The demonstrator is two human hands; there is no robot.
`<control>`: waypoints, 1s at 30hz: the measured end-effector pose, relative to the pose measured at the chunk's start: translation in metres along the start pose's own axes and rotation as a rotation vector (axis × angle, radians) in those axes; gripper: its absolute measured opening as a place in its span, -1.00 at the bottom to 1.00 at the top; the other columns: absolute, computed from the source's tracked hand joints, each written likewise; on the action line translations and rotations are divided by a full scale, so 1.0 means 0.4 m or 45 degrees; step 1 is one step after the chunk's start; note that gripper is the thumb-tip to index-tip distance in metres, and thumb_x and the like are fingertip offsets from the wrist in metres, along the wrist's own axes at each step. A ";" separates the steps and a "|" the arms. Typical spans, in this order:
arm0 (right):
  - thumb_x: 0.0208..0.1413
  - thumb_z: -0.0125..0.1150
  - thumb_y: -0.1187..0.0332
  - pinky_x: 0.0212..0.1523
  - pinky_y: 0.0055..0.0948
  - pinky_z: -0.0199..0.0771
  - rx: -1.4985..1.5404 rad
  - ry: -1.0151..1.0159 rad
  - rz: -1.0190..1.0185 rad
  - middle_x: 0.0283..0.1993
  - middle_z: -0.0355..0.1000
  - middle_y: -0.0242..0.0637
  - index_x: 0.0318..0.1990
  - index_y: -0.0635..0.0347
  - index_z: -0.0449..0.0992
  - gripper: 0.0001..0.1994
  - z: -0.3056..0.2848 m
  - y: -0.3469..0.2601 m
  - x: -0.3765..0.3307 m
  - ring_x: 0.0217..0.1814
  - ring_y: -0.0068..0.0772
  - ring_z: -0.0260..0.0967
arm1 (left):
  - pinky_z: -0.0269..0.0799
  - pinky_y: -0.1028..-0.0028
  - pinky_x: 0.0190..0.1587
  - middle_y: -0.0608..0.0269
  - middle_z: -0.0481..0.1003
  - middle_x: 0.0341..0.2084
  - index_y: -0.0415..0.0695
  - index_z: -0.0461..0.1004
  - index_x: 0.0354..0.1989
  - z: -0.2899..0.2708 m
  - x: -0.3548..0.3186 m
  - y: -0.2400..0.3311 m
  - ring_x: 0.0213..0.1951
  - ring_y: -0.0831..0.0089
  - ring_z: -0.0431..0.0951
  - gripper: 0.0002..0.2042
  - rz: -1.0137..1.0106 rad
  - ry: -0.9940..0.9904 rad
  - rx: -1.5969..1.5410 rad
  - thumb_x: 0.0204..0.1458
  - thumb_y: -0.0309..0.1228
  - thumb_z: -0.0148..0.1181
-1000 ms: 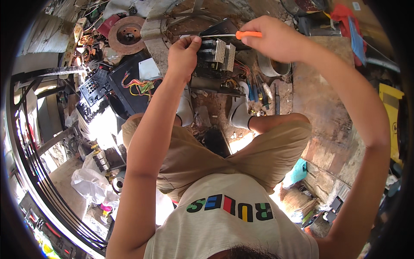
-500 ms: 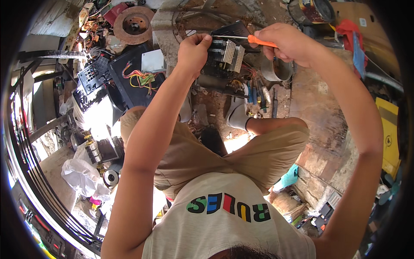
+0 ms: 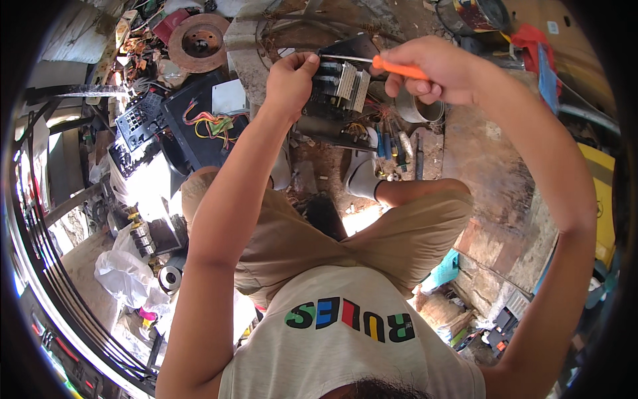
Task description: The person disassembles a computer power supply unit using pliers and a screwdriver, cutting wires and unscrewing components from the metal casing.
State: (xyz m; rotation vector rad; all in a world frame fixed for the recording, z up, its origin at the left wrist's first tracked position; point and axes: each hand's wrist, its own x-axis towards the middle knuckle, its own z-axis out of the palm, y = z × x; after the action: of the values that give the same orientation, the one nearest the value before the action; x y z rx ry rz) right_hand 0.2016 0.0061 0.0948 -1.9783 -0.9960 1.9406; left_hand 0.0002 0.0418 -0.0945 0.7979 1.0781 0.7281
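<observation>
My right hand [image 3: 435,66] is closed round the orange handle of a screwdriver [image 3: 401,68]. Its thin metal shaft points left, across the top of a circuit board with silver finned heat sinks [image 3: 353,86]. At the board's left edge my left hand [image 3: 289,83] is closed, thumb against forefinger, holding the board there; the hidden fingers and the exact grip cannot be made out. A flat black panel [image 3: 351,46] shows just beyond the shaft. The screwdriver's tip lies close to my left thumb, and whether it touches anything is unclear.
Several hand tools [image 3: 397,147] lie on the ground beneath the board, beside a metal ring [image 3: 420,110]. To the left are a black case [image 3: 174,110] with coloured wires [image 3: 216,123] and a rusty disc [image 3: 197,43]. A wooden board [image 3: 488,143] lies at right.
The screwdriver and my right hand have shifted slightly left, its handle now tilting down a little more to the right. The whole view has moved slightly, and both hands keep their holds.
</observation>
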 end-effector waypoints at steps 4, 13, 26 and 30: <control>0.16 0.15 0.30 -0.42 -0.47 0.26 -1.084 0.213 -0.535 -0.37 0.36 -0.46 -0.16 0.18 0.51 -0.81 0.016 0.053 0.039 -0.43 -0.57 0.30 | 0.46 0.47 -0.30 0.26 0.58 -0.37 -0.27 0.56 -0.13 0.003 0.001 -0.003 -0.38 0.55 0.52 -0.75 -0.001 -0.032 -0.006 0.22 -0.30 0.19; 0.07 0.30 0.43 -0.11 -0.38 0.47 -1.033 0.565 -1.014 -0.10 0.42 -0.32 0.07 0.22 0.48 -0.63 0.020 0.060 0.020 -0.16 -0.41 0.44 | 0.57 0.49 -0.31 0.25 0.58 -0.37 -0.27 0.48 -0.13 0.001 0.001 0.000 -0.40 0.53 0.59 -0.79 0.015 -0.068 0.049 0.27 -0.34 0.12; 0.19 0.23 0.09 -0.15 -0.25 0.48 -1.238 0.716 -1.054 -0.37 0.53 -0.19 -0.23 0.25 0.54 -0.66 0.052 0.020 0.098 -0.26 -0.13 0.52 | 0.47 0.42 -0.21 0.20 0.61 -0.31 -0.27 0.57 -0.09 -0.057 0.028 -0.055 -0.31 0.51 0.54 -0.72 0.001 0.086 0.082 0.21 -0.28 0.20; 0.15 0.20 0.37 -0.13 -0.33 0.48 -1.303 0.374 -1.224 -0.24 0.47 -0.10 -0.13 0.25 0.46 -0.81 0.092 -0.056 0.127 -0.16 -0.14 0.48 | 0.47 0.40 -0.09 0.09 0.62 -0.26 -0.28 0.55 -0.05 -0.084 -0.022 -0.082 -0.20 0.38 0.59 -0.72 0.081 0.283 0.243 0.16 -0.36 0.19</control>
State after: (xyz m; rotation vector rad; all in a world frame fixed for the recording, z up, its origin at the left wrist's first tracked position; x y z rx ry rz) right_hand 0.1552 0.0410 0.0622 -1.4530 -2.4983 0.6024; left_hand -0.0300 0.0242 -0.1270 0.9324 1.3420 0.7889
